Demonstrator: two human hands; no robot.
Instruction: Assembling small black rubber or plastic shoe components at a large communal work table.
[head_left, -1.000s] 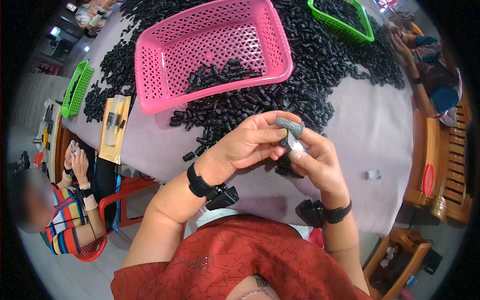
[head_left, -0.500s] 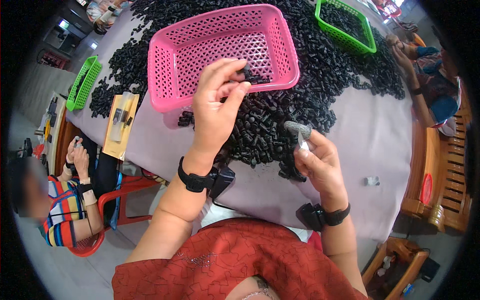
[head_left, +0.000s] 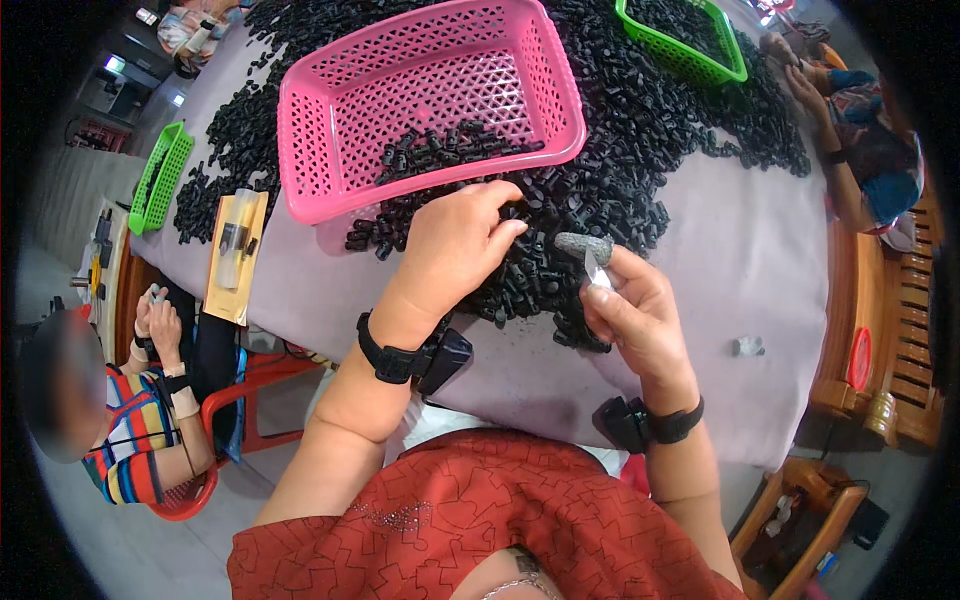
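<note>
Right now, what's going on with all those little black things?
A person in a red top sits over a big pile of small black pieces. Their left hand is at the pile's near side; whether it grips a piece is hard to tell. Their right hand holds a small shiny pointed tool. Just beyond the left hand, a pink basket holds some pieces.

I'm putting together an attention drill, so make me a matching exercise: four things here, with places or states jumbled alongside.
1. Pink basket
2. Left hand
3. Right hand
4. Yellow board

A. Pinching a shiny pointed piece
B. Near the table's left edge
C. Partly filled with small black pieces
D. Over the black pile

Pairs: 1-C, 2-D, 3-A, 4-B.
</note>
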